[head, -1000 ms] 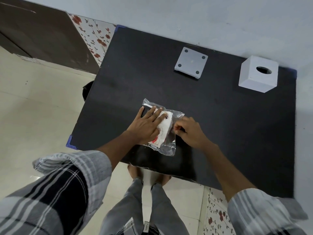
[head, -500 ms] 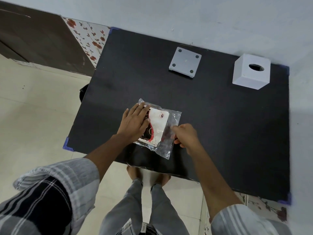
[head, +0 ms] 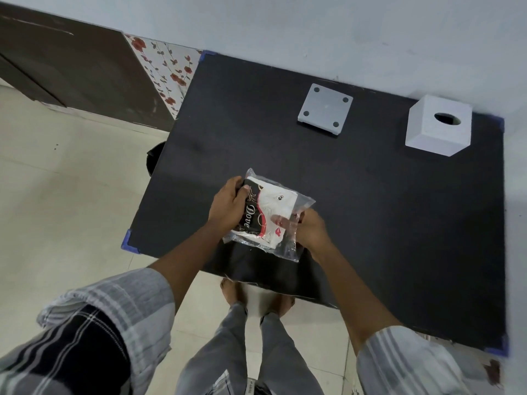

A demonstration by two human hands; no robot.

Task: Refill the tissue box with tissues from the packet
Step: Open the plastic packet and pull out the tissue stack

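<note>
Both hands grip the tissue packet (head: 268,215) over the desk (head: 370,209): left hand (head: 228,206) one end, right hand (head: 309,230) the other. The tissue box (head: 437,129) stands well apart.

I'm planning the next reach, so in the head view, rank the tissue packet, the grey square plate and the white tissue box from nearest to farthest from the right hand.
From the right hand:
1. Tissue packet: in its grip, at the table's near edge.
2. Grey square plate: farther back, roughly straight ahead.
3. White tissue box: back right corner, by the wall.
</note>
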